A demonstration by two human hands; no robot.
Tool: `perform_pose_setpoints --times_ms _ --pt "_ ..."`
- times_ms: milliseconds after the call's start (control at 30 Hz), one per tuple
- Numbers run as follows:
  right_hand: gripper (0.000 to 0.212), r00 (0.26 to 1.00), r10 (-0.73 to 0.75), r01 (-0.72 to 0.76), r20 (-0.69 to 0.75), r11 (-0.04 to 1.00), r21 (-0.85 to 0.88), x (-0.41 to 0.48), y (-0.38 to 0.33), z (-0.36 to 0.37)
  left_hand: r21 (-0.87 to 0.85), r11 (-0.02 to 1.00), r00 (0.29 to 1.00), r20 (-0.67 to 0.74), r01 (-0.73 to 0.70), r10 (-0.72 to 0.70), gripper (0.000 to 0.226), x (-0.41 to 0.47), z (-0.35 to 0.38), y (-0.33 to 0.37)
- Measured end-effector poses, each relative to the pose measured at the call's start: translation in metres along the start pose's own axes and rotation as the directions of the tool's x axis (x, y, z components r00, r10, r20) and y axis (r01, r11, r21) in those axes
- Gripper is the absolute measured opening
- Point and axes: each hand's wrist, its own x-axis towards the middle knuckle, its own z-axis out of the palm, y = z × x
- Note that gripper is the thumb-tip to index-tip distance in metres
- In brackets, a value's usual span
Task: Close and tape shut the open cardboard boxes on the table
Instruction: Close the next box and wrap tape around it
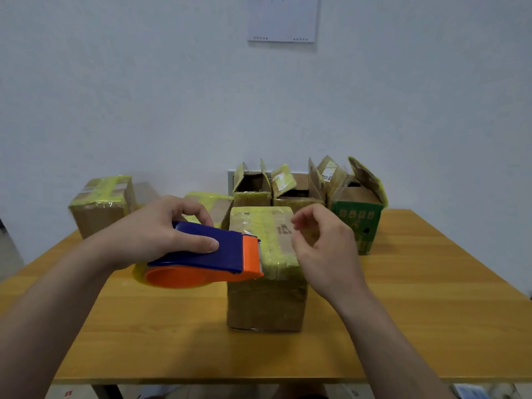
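Left hand [161, 228], mine: fingers wrapped round the blue-and-orange tape dispenser [207, 254], whose cutter end meets the near top edge of the closed brown box [266, 300].
Right hand [325, 246], mine: fingers loosely curled, holding nothing I can see, beside that box's right top edge.
Closed brown box: mid wooden table [172, 341], top banded in yellow tape.
Rear: open boxes [252, 188], flaps up, among them a green-printed box [357, 223].
Rear left: taped box [100, 208].

A wooden table [431, 326] stands against a plain pale wall [115, 82] bearing a white paper sheet [283, 18].
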Motion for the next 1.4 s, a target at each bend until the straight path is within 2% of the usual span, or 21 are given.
perform_pose_setpoints --times_ms 67,100,167,233,333,433,600,667,800,900,967,1000,1133,1300,1400 --pt "0.026 0.988 0.021 -0.026 0.155 0.999 0.033 0.012 -0.011 0.012 -0.004 1.0 1.0 0.008 -0.001 0.001 0.041 0.0 0.0 0.0" --pt "0.031 0.972 0.038 -0.034 0.231 0.999 -0.02 0.017 -0.012 0.02 -0.005 1.0 1.0 0.014 -0.001 0.001 0.041 0.0 0.0 0.0" --pt "0.038 0.928 0.104 -0.01 0.358 0.967 -0.255 0.023 -0.005 0.036 -0.007 1.0 1.0 0.018 -0.001 0.001 0.045 -0.001 -0.001 -0.001" --pt "0.046 0.872 0.208 -0.008 0.442 0.911 -0.413 0.022 0.006 0.045 -0.002 1.0 1.0 0.018 0.011 -0.011 0.041 -0.002 -0.002 -0.004" --pt "0.056 0.829 0.262 0.001 0.494 0.883 -0.47 0.022 0.014 0.047 0.005 1.0 0.999 0.025 0.03 -0.03 0.037 -0.003 -0.001 -0.013" --pt "0.059 0.804 0.279 0.008 0.525 0.877 -0.48 0.026 0.014 0.042 0.015 0.999 0.996 0.081 0.045 -0.046 0.041 -0.006 -0.007 -0.02" --pt "0.06 0.803 0.263 0.027 0.535 0.881 -0.473 0.025 0.015 0.04 0.027 0.998 0.997 0.056 0.051 -0.053 0.049 -0.017 -0.031 -0.036" --pt "0.061 0.808 0.252 0.043 0.532 0.876 -0.48 0.024 0.014 0.041 0.033 0.999 0.997 0.068 0.042 -0.044 0.045 -0.019 -0.031 -0.036" --pt "0.059 0.794 0.297 0.059 0.53 0.83 -0.555 0.028 0.007 0.039 0.08 0.996 0.998 0.055 0.031 -0.035 0.052 -0.013 -0.024 -0.031" --pt "0.044 0.811 0.296 0.098 0.504 0.782 -0.616 0.034 -0.012 0.045 0.093 0.996 0.998 0.061 0.017 -0.022 0.05 -0.012 -0.027 -0.029" --pt "0.027 0.833 0.275 0.066 0.481 0.813 -0.578 0.035 -0.024 0.051 0.093 0.996 0.998 0.063 0.012 -0.018 0.047 -0.013 -0.028 -0.03" --pt "0.028 0.837 0.266 0.046 0.478 0.837 -0.546 0.033 -0.026 0.055 0.096 0.995 0.998 0.061 0.014 -0.02 0.046 -0.013 -0.027 -0.031" --pt "0.059 0.829 0.226 0.101 0.512 0.84 -0.534 0.024 -0.014 0.073 0.099 0.995 0.998 0.054 0.011 -0.017 0.044 -0.013 -0.026 -0.035" --pt "0.062 0.807 0.232 0.109 0.543 0.845 -0.524 0.027 -0.006 0.068 0.13 0.992 0.998 0.057 -0.005 -0.002 0.044 -0.018 -0.034 -0.04" --pt "0.065 0.805 0.236 0.104 0.544 0.847 -0.521 0.028 -0.004 0.067 0.158 0.987 1.0 0.011 0.007 -0.009 0.04 -0.029 -0.056 -0.052"
